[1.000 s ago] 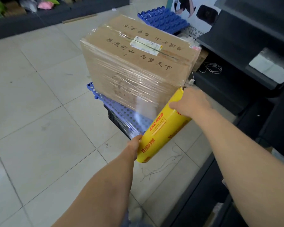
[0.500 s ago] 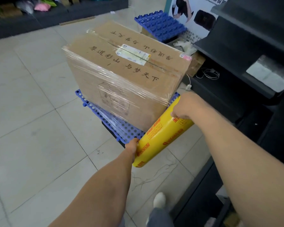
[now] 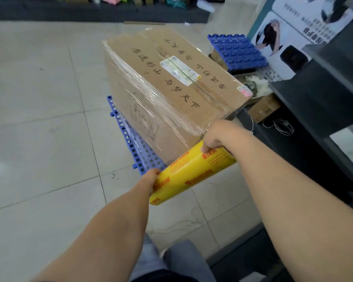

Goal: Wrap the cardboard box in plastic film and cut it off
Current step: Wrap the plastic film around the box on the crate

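The brown cardboard box (image 3: 212,94), hand-lettered on top, is sitting upright at the frame's centre, with clear plastic film (image 3: 149,110) stretching across its near side. The yellow film roll (image 3: 192,169) is slanting just below it, at lower centre.

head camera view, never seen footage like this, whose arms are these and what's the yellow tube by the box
This is one picture from a camera worn on a person's head, looking down at their own bare arms; no machine. A cardboard box stands on a blue perforated panel, tiled floor around it. Clear plastic film is stretched over the box's near side. Both hands hold a yellow roll of that film by the box's near corner: the left hand grips its lower end, the right hand its upper end.
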`<state>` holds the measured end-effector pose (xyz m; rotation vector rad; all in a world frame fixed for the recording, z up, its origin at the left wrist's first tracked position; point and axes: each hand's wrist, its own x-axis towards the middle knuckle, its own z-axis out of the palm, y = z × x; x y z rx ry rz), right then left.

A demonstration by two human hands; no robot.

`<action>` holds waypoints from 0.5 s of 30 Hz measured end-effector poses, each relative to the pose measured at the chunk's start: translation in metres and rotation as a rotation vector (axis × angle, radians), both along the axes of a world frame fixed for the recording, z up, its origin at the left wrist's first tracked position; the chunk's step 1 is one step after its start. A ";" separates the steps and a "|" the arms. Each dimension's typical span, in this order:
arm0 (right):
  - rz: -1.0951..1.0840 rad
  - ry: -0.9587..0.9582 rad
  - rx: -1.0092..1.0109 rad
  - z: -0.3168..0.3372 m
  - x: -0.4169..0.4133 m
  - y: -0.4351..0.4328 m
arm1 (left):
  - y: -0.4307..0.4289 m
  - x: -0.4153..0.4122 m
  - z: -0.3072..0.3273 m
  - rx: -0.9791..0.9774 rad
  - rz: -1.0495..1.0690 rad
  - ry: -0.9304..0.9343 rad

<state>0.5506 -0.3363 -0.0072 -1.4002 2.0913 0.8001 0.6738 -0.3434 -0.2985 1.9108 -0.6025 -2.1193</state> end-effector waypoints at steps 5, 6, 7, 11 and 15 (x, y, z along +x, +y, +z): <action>-0.001 -0.034 0.098 0.007 0.003 -0.002 | 0.005 -0.003 0.006 -0.002 0.036 0.022; 0.005 -0.039 0.112 0.009 0.002 -0.001 | 0.005 -0.004 0.004 0.006 0.050 0.021; 0.012 -0.040 0.124 0.012 0.002 0.000 | 0.006 -0.005 0.005 0.011 0.052 0.019; 0.056 -0.058 0.158 0.022 -0.007 -0.001 | 0.009 -0.008 0.004 0.029 0.135 0.012; 0.143 -0.044 0.251 0.017 -0.020 -0.005 | 0.021 -0.024 -0.002 0.004 0.308 -0.027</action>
